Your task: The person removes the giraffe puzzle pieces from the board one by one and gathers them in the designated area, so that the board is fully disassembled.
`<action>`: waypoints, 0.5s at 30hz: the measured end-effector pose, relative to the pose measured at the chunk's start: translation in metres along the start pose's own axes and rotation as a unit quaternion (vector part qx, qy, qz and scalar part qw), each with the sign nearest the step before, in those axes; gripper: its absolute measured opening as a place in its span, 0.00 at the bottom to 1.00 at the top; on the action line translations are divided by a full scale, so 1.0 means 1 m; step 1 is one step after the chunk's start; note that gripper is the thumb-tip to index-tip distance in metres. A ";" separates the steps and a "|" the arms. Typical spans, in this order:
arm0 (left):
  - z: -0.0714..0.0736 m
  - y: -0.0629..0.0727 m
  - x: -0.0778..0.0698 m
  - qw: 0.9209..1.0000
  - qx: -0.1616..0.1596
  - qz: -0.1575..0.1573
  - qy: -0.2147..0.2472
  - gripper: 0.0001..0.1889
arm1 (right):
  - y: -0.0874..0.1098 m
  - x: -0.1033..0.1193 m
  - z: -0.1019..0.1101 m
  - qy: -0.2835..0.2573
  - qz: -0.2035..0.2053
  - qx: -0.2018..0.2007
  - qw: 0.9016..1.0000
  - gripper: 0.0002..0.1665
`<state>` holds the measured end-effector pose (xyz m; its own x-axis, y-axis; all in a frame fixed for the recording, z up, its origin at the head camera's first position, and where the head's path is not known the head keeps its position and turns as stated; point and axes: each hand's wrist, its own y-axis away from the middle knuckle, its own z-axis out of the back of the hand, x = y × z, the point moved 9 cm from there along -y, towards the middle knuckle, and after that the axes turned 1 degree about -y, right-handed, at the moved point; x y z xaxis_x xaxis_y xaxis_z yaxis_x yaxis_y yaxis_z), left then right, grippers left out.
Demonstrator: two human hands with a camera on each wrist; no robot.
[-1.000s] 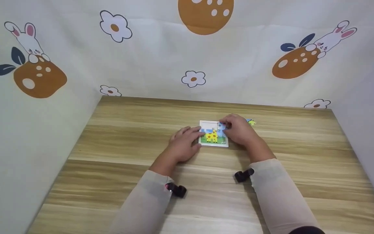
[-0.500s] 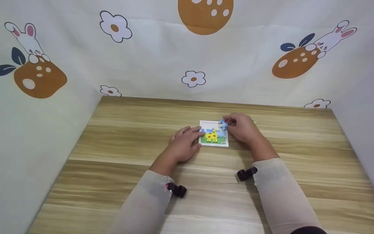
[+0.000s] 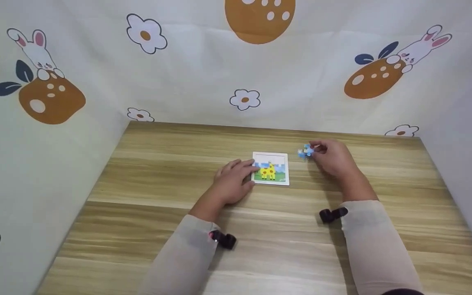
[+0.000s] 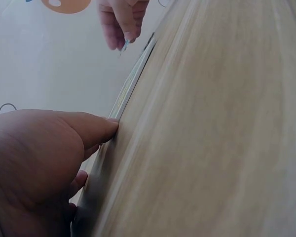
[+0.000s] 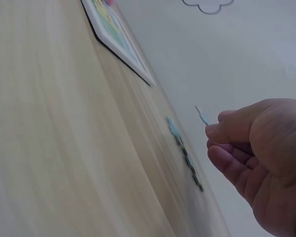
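Note:
A small white-framed jigsaw board [image 3: 271, 183] lies flat on the table, showing a yellow giraffe on grass; the top strip of its picture area is bare white. My left hand [image 3: 232, 184] rests at the board's left side, fingers extended, one fingertip over the picture and the thumb touching the near left corner. To the right of the board, my right hand [image 3: 336, 159] pinches a light blue puzzle piece [image 3: 309, 150] between thumb and fingers. In the right wrist view this puzzle piece [image 5: 203, 116] is held raised above the table, beside loose puzzle pieces [image 5: 185, 155].
The wood-grain table [image 3: 260, 237] runs back to a cream curtain [image 3: 195, 78] printed with rabbits, oranges and flowers. Pale side walls stand left and right. Black wrist cameras sit on both cuffs.
My right hand has moved right, away from the board's top right corner, taking the blue puzzle piece with it. The left hand has stayed in place.

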<state>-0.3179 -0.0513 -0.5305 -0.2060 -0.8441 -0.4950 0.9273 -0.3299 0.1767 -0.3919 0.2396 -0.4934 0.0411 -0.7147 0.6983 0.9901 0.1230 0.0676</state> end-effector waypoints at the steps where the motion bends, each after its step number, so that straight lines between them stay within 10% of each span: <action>1: 0.000 0.000 0.000 1.000 0.000 0.000 0.000 0.27 | 0.001 -0.003 0.004 -0.002 -0.001 -0.003 1.000 0.25; 15: 0.000 0.000 0.000 1.000 0.000 -0.003 -0.002 0.27 | 0.011 -0.048 0.042 -0.010 -0.011 -0.011 1.000 0.26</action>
<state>-0.3180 -0.0516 -0.5301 -0.2122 -0.8439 -0.4927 0.9260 -0.3348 0.1746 -0.3886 0.3037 -0.4960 0.0163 -0.7028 0.7112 0.9935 0.0912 0.0674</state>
